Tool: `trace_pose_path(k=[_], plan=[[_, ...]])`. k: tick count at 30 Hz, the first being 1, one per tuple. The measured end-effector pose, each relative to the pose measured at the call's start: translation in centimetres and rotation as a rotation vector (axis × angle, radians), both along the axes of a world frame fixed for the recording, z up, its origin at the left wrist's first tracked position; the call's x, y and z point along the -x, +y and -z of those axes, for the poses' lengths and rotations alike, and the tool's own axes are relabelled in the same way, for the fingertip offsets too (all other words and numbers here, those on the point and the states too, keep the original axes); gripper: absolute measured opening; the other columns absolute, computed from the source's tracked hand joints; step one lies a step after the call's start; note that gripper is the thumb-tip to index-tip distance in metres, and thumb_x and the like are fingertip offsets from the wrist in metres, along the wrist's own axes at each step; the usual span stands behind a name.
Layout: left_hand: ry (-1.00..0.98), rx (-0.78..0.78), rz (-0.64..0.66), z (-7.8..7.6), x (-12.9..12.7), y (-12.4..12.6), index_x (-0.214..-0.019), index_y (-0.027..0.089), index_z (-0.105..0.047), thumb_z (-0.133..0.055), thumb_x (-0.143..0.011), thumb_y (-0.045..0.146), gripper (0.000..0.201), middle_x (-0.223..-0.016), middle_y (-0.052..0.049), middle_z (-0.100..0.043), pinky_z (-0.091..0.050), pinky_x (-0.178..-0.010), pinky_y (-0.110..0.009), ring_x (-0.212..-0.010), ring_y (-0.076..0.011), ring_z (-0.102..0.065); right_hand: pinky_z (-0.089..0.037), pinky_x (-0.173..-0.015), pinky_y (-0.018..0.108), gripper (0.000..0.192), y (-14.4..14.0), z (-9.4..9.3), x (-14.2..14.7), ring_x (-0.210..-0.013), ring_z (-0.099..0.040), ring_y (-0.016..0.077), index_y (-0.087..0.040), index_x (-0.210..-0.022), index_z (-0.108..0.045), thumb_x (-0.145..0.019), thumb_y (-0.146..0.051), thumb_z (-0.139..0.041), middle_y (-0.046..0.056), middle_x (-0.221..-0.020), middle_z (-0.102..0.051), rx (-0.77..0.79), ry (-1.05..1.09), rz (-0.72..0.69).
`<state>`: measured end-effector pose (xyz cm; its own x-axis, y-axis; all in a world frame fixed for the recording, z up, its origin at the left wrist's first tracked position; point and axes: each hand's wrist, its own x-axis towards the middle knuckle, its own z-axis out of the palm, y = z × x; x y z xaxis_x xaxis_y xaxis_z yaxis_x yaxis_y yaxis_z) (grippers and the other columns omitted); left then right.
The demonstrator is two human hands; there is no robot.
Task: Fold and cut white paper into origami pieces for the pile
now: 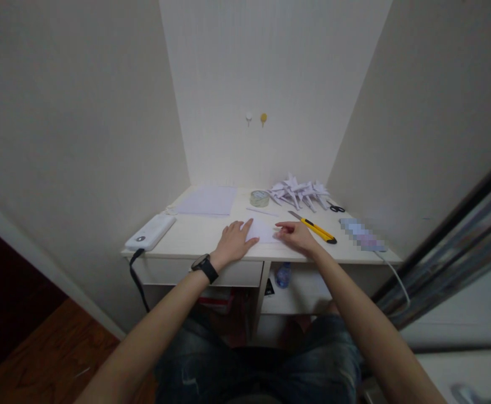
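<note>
Paper (pixel 263 230) lies flat under our left hand (pixel 233 242), palm open and pressing; our right hand (pixel 296 235) pinches its edge with loosely curled fingers. We should keep the sheet pinned and crease firmly.

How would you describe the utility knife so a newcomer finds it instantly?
On the white desk set in the wall alcove, look just beyond the right hand. The utility knife lies there slantwise, blade out. Its yellow-and-black handle sets it apart from the black scissors and white folded paper pile behind.
</note>
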<state>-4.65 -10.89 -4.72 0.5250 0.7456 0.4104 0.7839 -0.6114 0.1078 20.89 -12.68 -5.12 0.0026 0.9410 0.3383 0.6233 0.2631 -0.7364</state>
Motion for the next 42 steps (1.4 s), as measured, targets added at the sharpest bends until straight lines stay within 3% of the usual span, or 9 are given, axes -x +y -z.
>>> trace_pose_path(k=[3, 5, 8, 14, 17, 22, 29, 37, 42], plan=[[-0.003, -0.021, 0.032, -0.2, 0.1, 0.3, -0.149, 0.013, -0.036, -0.049, -0.094, 0.051, 0.069, -0.129, -0.021, -0.055, -0.039, -0.101, -0.044, -0.121, -0.0329, -0.051, -0.047, -0.087, 0.038, 0.032, -0.1, -0.9, -2.9, -0.096, -0.067, 0.0284, -0.015, -0.099, -0.079, -0.084, -0.036, -0.059, 0.013, -0.099, -0.076, -0.132, -0.185, 0.330], [-0.011, -0.034, 0.040, -0.2, 0.1, 0.3, -0.149, 0.013, -0.036, -0.052, -0.093, 0.050, 0.069, -0.129, -0.020, -0.054, -0.040, -0.101, -0.042, -0.120, -0.0318, -0.052, -0.044, -0.094, 0.043, 0.035, -0.1, -1.2, -5.0, -0.105, -0.064, 0.0330, -0.013, -0.105, -0.077, -0.086, -0.035, -0.057, 0.019, -0.106, -0.074, -0.153, -0.320, 0.477], [-0.019, -0.046, 0.061, -0.2, 0.1, 0.3, -0.148, 0.013, -0.036, -0.056, -0.092, 0.047, 0.069, -0.131, -0.020, -0.052, -0.041, -0.101, -0.041, -0.120, -0.0313, -0.051, -0.044, -0.092, 0.043, 0.043, -0.1, -1.1, -7.2, -0.107, -0.063, 0.0354, -0.009, -0.110, -0.075, -0.087, -0.041, -0.059, 0.024, -0.110, -0.071, -0.095, -0.590, 0.541], [-0.050, -0.004, 0.094, -0.3, 0.2, 0.2, -0.148, 0.017, -0.038, -0.057, -0.092, 0.045, 0.066, -0.133, -0.017, -0.051, -0.042, -0.102, -0.039, -0.120, -0.0290, -0.052, -0.046, -0.073, 0.036, 0.031, -0.2, -0.2, -7.7, -0.089, -0.067, 0.0313, -0.014, -0.096, -0.078, -0.087, -0.034, -0.057, 0.021, -0.097, -0.073, 0.018, -0.660, 0.465], [-0.055, 0.007, 0.100, -0.4, 0.2, 0.2, -0.147, 0.015, -0.040, -0.057, -0.092, 0.044, 0.065, -0.133, -0.018, -0.051, -0.042, -0.103, -0.039, -0.121, -0.0292, -0.052, -0.047, -0.076, 0.035, 0.029, -0.6, 0.1, -7.6, -0.092, -0.067, 0.0297, -0.017, -0.104, -0.077, -0.085, -0.028, -0.058, 0.018, -0.103, -0.074, -0.006, -0.639, 0.436], [-0.053, 0.012, 0.102, -0.3, 0.2, 0.2, -0.147, 0.017, -0.041, -0.055, -0.092, 0.045, 0.063, -0.135, -0.019, -0.050, -0.042, -0.103, -0.041, -0.121, -0.0303, -0.053, -0.046, -0.089, 0.033, 0.032, -1.6, 0.2, -7.0, -0.101, -0.065, 0.0251, -0.019, -0.111, -0.076, -0.082, -0.020, -0.062, 0.011, -0.113, -0.073, -0.120, -0.554, 0.219], [-0.039, 0.029, 0.095, -0.4, 0.3, 0.1, -0.147, 0.015, -0.044, -0.053, -0.094, 0.045, 0.061, -0.139, -0.021, -0.049, -0.040, -0.107, -0.042, -0.127, -0.0310, -0.050, -0.047, -0.090, 0.033, 0.030, -1.9, -0.6, -5.5, -0.100, -0.064, 0.0249, -0.019, -0.109, -0.077, -0.081, -0.022, -0.064, 0.010, -0.110, -0.073, -0.140, -0.547, 0.042], [0.011, -0.140, 0.136, -0.8, -0.5, -0.9, -0.134, 0.022, -0.059, -0.046, -0.098, 0.033, 0.041, -0.154, -0.015, -0.040, -0.025, -0.118, -0.053, -0.144, -0.0316, -0.032, -0.047, -0.088, 0.031, 0.029, -2.2, -0.7, -4.4, -0.097, -0.065, 0.0230, -0.022, -0.106, -0.077, -0.081, -0.016, -0.064, 0.007, -0.107, -0.074, -0.094, -0.512, -0.027], [0.008, -0.235, 0.168, -1.0, -2.0, -1.5, -0.126, 0.017, -0.065, -0.045, -0.096, 0.029, 0.038, -0.157, -0.015, -0.035, -0.013, -0.120, -0.056, -0.149, -0.0327, -0.022, -0.047, -0.091, 0.032, 0.031, -2.4, -0.8, -4.1, -0.098, -0.065, 0.0233, -0.021, -0.106, -0.077, -0.080, -0.014, -0.064, 0.007, -0.107, -0.074, -0.083, -0.507, -0.039]])
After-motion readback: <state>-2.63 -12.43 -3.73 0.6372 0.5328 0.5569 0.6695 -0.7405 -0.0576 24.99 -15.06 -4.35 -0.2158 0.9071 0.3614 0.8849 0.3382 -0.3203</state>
